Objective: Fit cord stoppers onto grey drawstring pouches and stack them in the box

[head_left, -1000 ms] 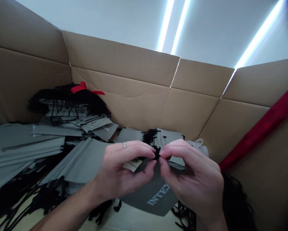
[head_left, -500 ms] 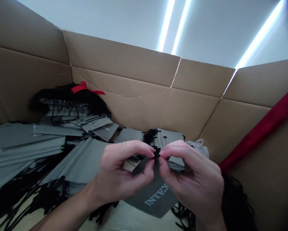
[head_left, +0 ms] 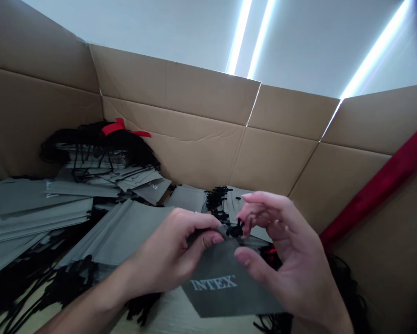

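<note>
My left hand [head_left: 170,253] pinches the top edge of a small grey drawstring pouch [head_left: 225,287] printed "INTEX", thumb and fingers closed on the fabric. A black knotted cord end [head_left: 235,230] sticks up from the pouch top. My right hand [head_left: 285,264] is beside it, fingers curled loosely apart, its fingertips right at the knot; whether they touch it I cannot tell. Both hands are held over the inside of a big cardboard box [head_left: 201,116].
Stacks of flat grey pouches [head_left: 37,208] with black cords fill the box floor at left and behind the hands. A bundle tied with a red ribbon [head_left: 116,127] lies at the back left. A red strap [head_left: 378,185] runs along the right wall.
Both hands were pinching the knot together. The right hand's fingers have since spread, and the pouch has dropped lower and turned so its printed face shows fully.
</note>
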`<state>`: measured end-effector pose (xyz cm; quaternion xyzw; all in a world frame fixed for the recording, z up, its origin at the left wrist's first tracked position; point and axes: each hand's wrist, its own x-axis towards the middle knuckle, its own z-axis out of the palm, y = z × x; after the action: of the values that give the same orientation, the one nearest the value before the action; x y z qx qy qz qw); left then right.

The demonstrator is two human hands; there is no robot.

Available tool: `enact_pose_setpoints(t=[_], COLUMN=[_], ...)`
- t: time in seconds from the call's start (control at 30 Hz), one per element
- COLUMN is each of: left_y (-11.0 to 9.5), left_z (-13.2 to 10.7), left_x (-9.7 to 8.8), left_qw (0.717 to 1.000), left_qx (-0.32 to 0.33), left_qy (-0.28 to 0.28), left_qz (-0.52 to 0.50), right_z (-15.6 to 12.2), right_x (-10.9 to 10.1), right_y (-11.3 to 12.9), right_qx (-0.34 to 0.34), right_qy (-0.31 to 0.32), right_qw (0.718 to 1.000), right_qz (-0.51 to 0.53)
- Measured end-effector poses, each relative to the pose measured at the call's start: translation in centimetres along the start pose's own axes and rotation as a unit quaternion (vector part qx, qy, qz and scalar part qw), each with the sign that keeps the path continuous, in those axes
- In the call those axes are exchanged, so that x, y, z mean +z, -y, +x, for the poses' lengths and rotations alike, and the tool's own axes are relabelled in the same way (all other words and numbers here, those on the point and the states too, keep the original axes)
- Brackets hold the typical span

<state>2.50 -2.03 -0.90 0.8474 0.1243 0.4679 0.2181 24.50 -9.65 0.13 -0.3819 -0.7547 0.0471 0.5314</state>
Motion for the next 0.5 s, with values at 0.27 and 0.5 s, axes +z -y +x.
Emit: enact_pose_setpoints(t=[0.27,0.5], left_y=[-0.7,-0.6], left_z=[-0.5,-0.9], left_x=[0.1,-0.4], left_qw=[0.996,0.996], left_qx=[-0.027,0.019], left_qy=[0.070,0.081], left_qz=[0.038,0.040], right_z=[0.8,0.7], right_x=[-0.2,-1.4], right_y=[0.0,-0.8], right_qx=[0.035,0.057], right_qy=[0.093,0.109], right_qw=[0.994,0.989], right_qz=[0.035,0.080])
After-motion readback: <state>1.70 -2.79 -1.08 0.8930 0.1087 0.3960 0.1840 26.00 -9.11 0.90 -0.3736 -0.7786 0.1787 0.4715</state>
